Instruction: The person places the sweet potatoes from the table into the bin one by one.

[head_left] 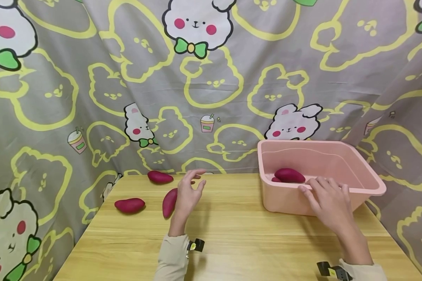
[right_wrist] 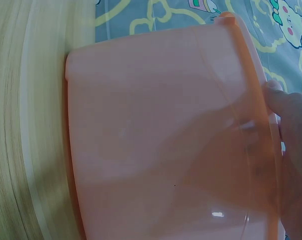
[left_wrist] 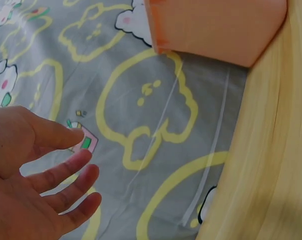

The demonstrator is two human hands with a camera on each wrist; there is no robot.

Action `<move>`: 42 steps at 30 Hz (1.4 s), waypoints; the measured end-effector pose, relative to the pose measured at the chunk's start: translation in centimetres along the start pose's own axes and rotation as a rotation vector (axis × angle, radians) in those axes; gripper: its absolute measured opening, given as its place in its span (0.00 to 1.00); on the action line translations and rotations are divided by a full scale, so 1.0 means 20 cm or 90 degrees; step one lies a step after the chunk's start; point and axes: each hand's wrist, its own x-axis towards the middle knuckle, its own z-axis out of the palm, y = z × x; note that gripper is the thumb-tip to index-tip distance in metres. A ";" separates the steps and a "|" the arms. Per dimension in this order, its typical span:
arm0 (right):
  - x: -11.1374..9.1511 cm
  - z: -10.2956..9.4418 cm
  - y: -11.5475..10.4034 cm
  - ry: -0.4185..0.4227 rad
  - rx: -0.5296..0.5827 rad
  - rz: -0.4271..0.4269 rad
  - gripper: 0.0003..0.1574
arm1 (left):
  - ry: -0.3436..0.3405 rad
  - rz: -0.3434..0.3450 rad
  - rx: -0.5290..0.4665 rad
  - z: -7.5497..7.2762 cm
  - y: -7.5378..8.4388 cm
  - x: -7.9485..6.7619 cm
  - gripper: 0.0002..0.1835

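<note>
Over a pale wood-grained table (head_left: 239,238): one grip wide, one on a rim

At right in the head view, the bare right hand (head_left: 332,203) grips the near rim of a pink, deep plastic tub (head_left: 285,203), fingers over the edge. The right wrist view adds the tub's outer wall and the thumb against the lip; the fingertips are hidden there. Only the head view looks inside, where a plump, tapered maroon sweet potato (head_left: 290,175) lies beside a partly hidden maroon piece (head_left: 276,180). Three similar maroon sweet potatoes (head_left: 129,205) lie on the table's left. Near them, the bare left hand (head_left: 190,191) hangs empty, thumb and fingers apart; the left wrist view shows its separated fingers before grey cartoon-printed cloth (left_wrist: 145,115).
</note>
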 end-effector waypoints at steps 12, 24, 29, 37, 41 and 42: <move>0.00 0.00 0.01 0.012 -0.006 -0.015 0.15 | 0.006 -0.015 0.037 -0.04 -0.07 0.00 0.17; 0.00 0.00 0.01 0.006 0.001 -0.005 0.14 | 0.005 -0.015 0.103 -0.06 -0.13 0.00 0.16; 0.00 0.00 0.00 0.002 0.003 -0.002 0.14 | 0.000 -0.044 0.125 -0.07 -0.16 -0.01 0.15; 0.00 0.00 0.01 -0.005 -0.001 0.002 0.15 | 0.006 -0.055 0.171 -0.09 -0.18 -0.01 0.16; 0.00 0.00 0.01 -0.005 0.000 0.002 0.15 | 0.008 -0.072 0.195 -0.12 -0.21 -0.02 0.16; 0.00 0.00 0.01 -0.006 0.000 0.003 0.15 | 0.007 -0.079 0.201 -0.12 -0.22 -0.02 0.16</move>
